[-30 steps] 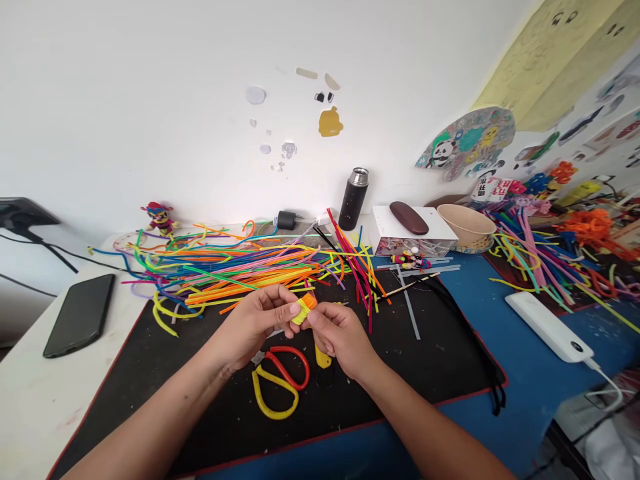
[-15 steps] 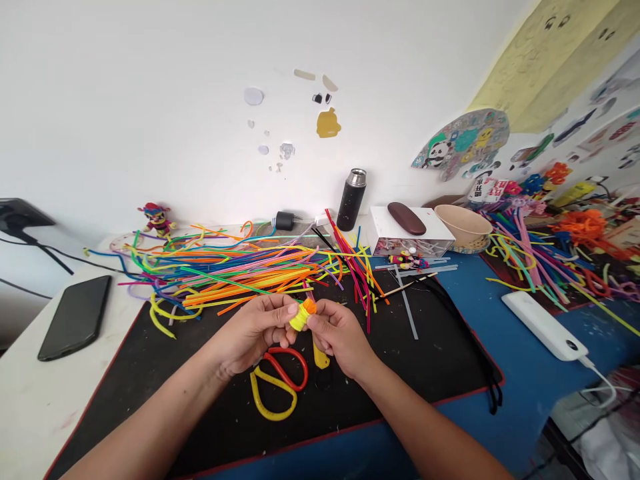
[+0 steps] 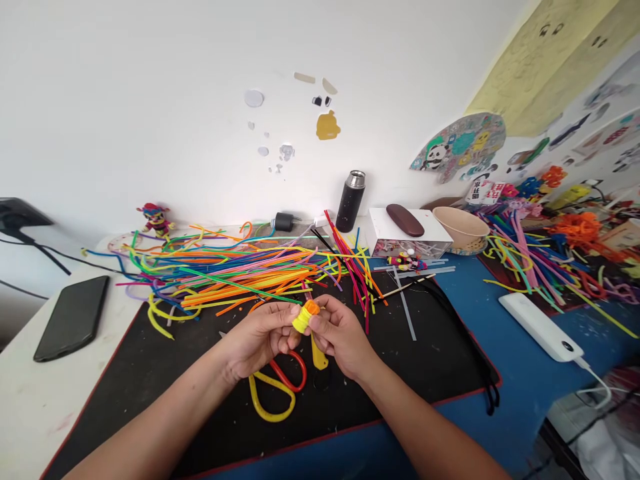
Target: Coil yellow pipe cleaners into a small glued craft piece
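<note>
Both my hands meet above the black mat (image 3: 430,360). Between them is a small coil of yellow and orange pipe cleaner (image 3: 305,316). My left hand (image 3: 257,339) pinches its yellow end with thumb and fingers. My right hand (image 3: 340,335) pinches the orange end from the other side. Under my hands lie scissors (image 3: 277,387) with one red and one yellow handle, and a yellow tool (image 3: 319,353) partly hidden by my right hand.
A big heap of coloured pipe cleaners (image 3: 225,267) spreads behind my hands. A dark phone (image 3: 73,317) lies at the left, a black flask (image 3: 351,200), a white box (image 3: 405,233) and a bowl (image 3: 463,228) at the back, a white power bank (image 3: 543,327) at the right.
My hands with the coil have sunk a little lower and nearer to me, and the fingers have shifted slightly on the coil. The view has drifted a bit.
</note>
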{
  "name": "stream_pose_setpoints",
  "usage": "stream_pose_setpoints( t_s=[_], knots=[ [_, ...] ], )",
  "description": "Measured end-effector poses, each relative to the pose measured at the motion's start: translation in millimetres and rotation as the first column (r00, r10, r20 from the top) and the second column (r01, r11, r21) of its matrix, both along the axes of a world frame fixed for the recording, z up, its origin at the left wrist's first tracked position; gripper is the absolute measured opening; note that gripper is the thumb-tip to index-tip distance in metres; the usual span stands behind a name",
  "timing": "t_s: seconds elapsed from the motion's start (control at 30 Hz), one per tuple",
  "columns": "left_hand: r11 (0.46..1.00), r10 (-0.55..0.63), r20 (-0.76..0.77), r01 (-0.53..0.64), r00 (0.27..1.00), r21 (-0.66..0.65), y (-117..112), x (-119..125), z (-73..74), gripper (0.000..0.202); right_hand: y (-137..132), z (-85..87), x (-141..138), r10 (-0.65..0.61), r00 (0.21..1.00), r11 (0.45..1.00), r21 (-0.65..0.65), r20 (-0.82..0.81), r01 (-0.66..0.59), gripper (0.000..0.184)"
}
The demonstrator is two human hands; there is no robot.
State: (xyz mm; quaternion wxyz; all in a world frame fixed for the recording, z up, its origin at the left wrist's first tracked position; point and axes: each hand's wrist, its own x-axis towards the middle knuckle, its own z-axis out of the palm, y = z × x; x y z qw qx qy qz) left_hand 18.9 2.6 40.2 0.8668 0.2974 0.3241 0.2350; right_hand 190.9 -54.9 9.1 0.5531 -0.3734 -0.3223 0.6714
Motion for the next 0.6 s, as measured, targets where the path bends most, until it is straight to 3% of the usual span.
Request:
stream_pose_setpoints(
  t_s=[0.6],
  knots=[
    [0.999,-0.038,0.049,0.037,0.998,0.022,0.8,1.1,-15.4,0.036,0.5,6.4,-2.4,-0.005,1.0,1.0,-0.024,0.013,0.005,0.042]
  ],
)
